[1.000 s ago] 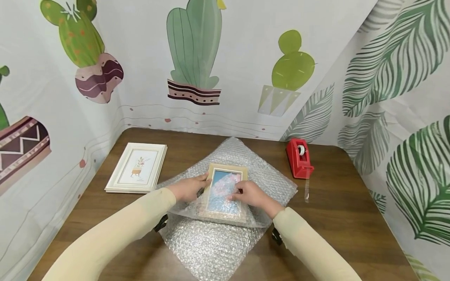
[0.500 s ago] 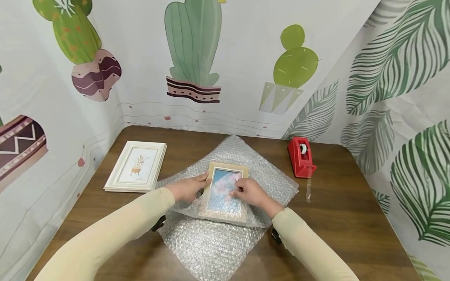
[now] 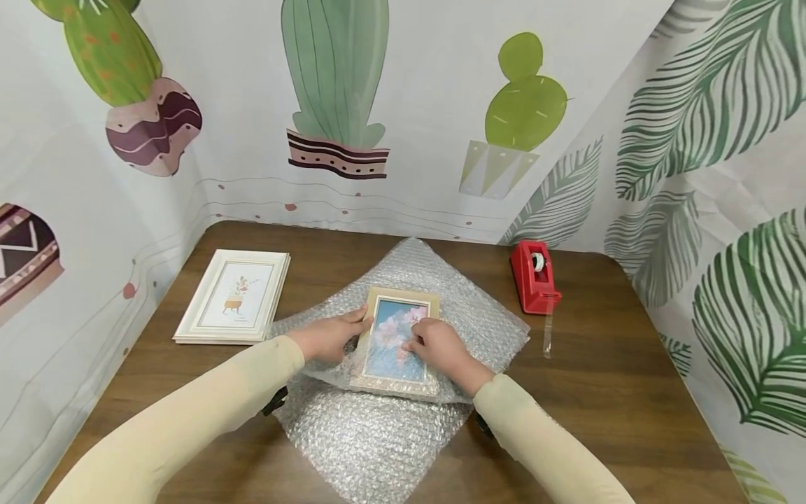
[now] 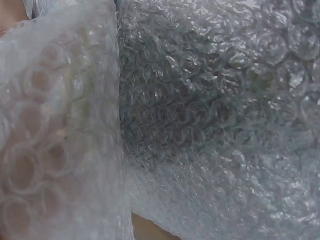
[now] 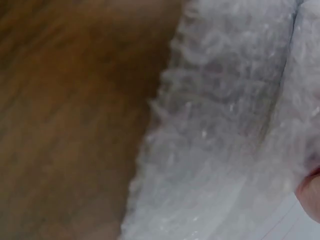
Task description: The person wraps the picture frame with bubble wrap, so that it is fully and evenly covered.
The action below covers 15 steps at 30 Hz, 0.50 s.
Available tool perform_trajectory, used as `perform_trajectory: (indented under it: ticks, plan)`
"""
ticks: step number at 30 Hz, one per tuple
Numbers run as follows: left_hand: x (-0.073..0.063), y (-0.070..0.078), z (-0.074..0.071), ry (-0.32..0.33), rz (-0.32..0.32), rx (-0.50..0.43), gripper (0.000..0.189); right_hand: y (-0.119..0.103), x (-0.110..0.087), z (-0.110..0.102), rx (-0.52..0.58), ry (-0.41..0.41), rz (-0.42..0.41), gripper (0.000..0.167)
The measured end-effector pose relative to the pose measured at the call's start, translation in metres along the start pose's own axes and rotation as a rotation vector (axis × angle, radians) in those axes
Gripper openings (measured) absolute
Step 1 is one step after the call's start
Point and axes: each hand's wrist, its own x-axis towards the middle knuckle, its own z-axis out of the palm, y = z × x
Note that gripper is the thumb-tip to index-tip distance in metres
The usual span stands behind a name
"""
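Observation:
In the head view a picture frame (image 3: 393, 343) with a pink-blossom picture lies on a sheet of bubble wrap (image 3: 378, 437) set cornerwise on the table. A folded flap of the wrap covers the frame's lower part. My left hand (image 3: 330, 338) holds the frame's left edge, with some of its fingers hidden. Over the frame's right side, the thumb and curled fingers of my right hand (image 3: 443, 348) pinch the flap. Bubble wrap (image 4: 210, 100) fills most of the left wrist view. A fingertip (image 5: 311, 196) shows at the right edge of the right wrist view.
At the left of the brown wooden table (image 3: 604, 392) lies a stack of white picture frames (image 3: 231, 297). A red tape dispenser (image 3: 534, 276) stands at the right, a strip of tape hanging from its front. Cactus-and-leaf printed cloth (image 3: 428, 84) hangs behind.
The head view has shifted slightly, so the scene sits a little further left and higher. Both hands keep nearly the same places on the frame and the wrap.

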Motion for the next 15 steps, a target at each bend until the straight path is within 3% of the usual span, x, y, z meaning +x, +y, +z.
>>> perform_trajectory:
  ticks: [4, 7, 10, 13, 15]
  plan:
    - [0.0, 0.001, -0.002, 0.004, 0.007, 0.01, 0.085, 0.0, 0.0, 0.0, -0.015, -0.016, 0.01, 0.05]
    - [0.002, 0.001, -0.005, 0.012, 0.032, 0.007, 0.071, 0.0, 0.001, -0.002, -0.011, -0.036, 0.015, 0.052]
    - [0.003, 0.001, -0.011, -0.018, 0.033, -0.083, 0.052, -0.001, 0.0, -0.004, -0.009, -0.048, 0.014, 0.054]
    - [-0.007, 0.006, -0.018, -0.046, -0.013, -0.215, 0.056, -0.004, 0.001, -0.004, -0.003, -0.054, 0.014, 0.054]
    - [-0.019, 0.015, -0.018, 0.006, -0.047, -0.219, 0.061, -0.005, 0.001, -0.004, -0.005, -0.054, 0.009, 0.054]
